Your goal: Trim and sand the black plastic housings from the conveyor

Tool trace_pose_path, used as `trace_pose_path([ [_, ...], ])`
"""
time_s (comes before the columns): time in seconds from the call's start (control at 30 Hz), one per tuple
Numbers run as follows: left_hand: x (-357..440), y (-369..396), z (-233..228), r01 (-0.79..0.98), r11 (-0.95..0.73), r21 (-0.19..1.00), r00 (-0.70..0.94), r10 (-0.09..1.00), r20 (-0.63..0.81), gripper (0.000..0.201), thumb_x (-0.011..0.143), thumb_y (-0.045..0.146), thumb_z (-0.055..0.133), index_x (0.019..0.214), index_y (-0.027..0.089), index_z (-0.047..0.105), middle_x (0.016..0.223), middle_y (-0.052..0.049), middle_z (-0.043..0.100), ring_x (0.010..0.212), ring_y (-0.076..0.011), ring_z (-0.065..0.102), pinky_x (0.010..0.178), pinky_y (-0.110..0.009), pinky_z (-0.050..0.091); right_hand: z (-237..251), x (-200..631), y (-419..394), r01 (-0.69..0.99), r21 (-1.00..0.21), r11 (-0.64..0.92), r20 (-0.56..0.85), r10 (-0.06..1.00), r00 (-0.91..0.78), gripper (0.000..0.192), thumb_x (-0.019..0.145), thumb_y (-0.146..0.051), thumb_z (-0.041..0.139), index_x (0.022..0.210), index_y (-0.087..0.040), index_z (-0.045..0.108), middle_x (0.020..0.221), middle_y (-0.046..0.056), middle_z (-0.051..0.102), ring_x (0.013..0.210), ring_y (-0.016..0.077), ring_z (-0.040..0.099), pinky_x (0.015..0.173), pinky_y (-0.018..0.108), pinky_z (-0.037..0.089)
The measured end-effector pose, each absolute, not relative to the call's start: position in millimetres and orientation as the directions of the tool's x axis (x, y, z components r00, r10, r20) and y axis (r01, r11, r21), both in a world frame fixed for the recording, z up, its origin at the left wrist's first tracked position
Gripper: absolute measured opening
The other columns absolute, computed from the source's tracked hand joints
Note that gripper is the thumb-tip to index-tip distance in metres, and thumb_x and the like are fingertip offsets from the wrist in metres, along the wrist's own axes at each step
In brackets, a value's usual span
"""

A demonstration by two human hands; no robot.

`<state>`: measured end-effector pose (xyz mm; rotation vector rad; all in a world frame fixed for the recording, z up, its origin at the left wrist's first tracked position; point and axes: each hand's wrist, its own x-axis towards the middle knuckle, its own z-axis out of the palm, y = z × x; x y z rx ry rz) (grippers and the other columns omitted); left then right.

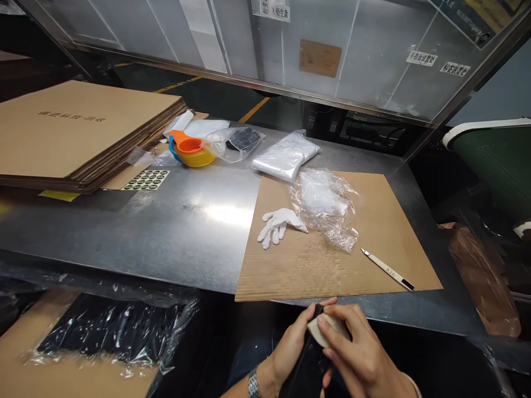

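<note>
Hands: left hand and right hand both closed around a black item; clear bags holding white contents lie beyond.

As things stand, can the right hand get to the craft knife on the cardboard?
Probably yes, once freed: the right hand and left hand both grip a black item. Nothing lies between it and the knife.
</note>
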<state>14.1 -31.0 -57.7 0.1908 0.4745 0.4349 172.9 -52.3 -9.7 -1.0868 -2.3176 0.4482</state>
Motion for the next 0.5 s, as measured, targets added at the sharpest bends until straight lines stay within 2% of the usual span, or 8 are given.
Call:
trace_pose_path([
  [0.1,10.8,-25.7,-48.2,-0.420,0.841,0.341,0.722,0.538,-0.435,0.060,0.087,0.055,0.026,0.139,0.027,0.025,0.061,-0.001,0.061,0.040,-0.0116,0.053,0.035,-0.019,0.041,-12.2,184.3,-55.6,0.656,-0.507,0.560,0.263,0.825,-0.501,0.056,0.081,-0.001,0.046,0.134,-0.018,0.038,0.112,0.015,0.048,0.098,0.0230,0.049,0.077,0.039,0.049],
  [0.17,9.1,-21.1,-43.5,-0.445,0.772,0.454,0.640,0.628,-0.442,0.058,0.088,0.052,0.029,0.139,0.027,0.026,0.062,-0.001,0.059,0.042,-0.0099,0.051,0.037,-0.017,0.039,-15.3,188.7,-58.3,0.674,-0.517,0.527,0.324,0.850,-0.416,0.056,0.081,-0.002,0.047,0.134,-0.019,0.039,0.111,0.014,0.046,0.097,0.0231,0.048,0.075,0.038,0.049],
  [0.27,10.8,-17.5,-41.0,-0.374,0.746,0.551,0.552,0.656,-0.514,0.057,0.086,0.051,0.037,0.138,0.028,0.030,0.062,0.002,0.057,0.045,-0.0099,0.050,0.040,-0.018,0.038,-16.1,183.1,-56.9,0.692,-0.518,0.502,0.462,0.845,-0.268,0.056,0.080,-0.004,0.049,0.134,-0.019,0.039,0.114,0.015,0.045,0.097,0.0245,0.048,0.072,0.039,0.048],
  [0.3,12.1,-17.4,-40.9,-0.359,0.735,0.575,0.520,0.669,-0.531,0.056,0.085,0.051,0.039,0.136,0.029,0.034,0.067,0.000,0.060,0.051,-0.0113,0.054,0.044,-0.020,0.041,-14.9,178.2,-54.7,0.709,-0.504,0.493,0.478,0.843,-0.246,0.056,0.080,-0.005,0.050,0.133,-0.019,0.040,0.113,0.015,0.045,0.097,0.0247,0.049,0.072,0.039,0.048],
  [0.37,14.4,-17.8,-40.7,-0.365,0.685,0.630,0.451,0.722,-0.524,0.049,0.084,0.048,0.044,0.128,0.027,0.048,0.088,-0.004,0.065,0.076,-0.0157,0.060,0.062,-0.024,0.047,-11.8,166.4,-50.0,0.753,-0.457,0.474,0.467,0.848,-0.251,0.053,0.080,-0.006,0.052,0.131,-0.017,0.043,0.110,0.015,0.048,0.094,0.0246,0.050,0.072,0.040,0.048],
  [0.43,15.3,-16.9,-39.9,-0.418,0.646,0.639,0.407,0.762,-0.504,0.043,0.084,0.046,0.048,0.121,0.024,0.056,0.104,-0.005,0.063,0.095,-0.0177,0.057,0.077,-0.025,0.045,-10.1,154.5,-48.0,0.776,-0.412,0.477,0.438,0.851,-0.290,0.048,0.080,-0.008,0.052,0.128,-0.015,0.046,0.105,0.016,0.052,0.091,0.0244,0.052,0.073,0.041,0.049],
  [0.5,14.9,-13.1,-38.5,-0.489,0.685,0.540,0.433,0.728,-0.531,0.046,0.084,0.049,0.046,0.123,0.026,0.053,0.092,-0.004,0.064,0.081,-0.0156,0.060,0.069,-0.025,0.046,-12.1,144.1,-52.4,0.758,-0.386,0.526,0.427,0.830,-0.359,0.045,0.080,-0.012,0.052,0.125,-0.013,0.049,0.102,0.016,0.056,0.085,0.0239,0.055,0.071,0.040,0.051],
])
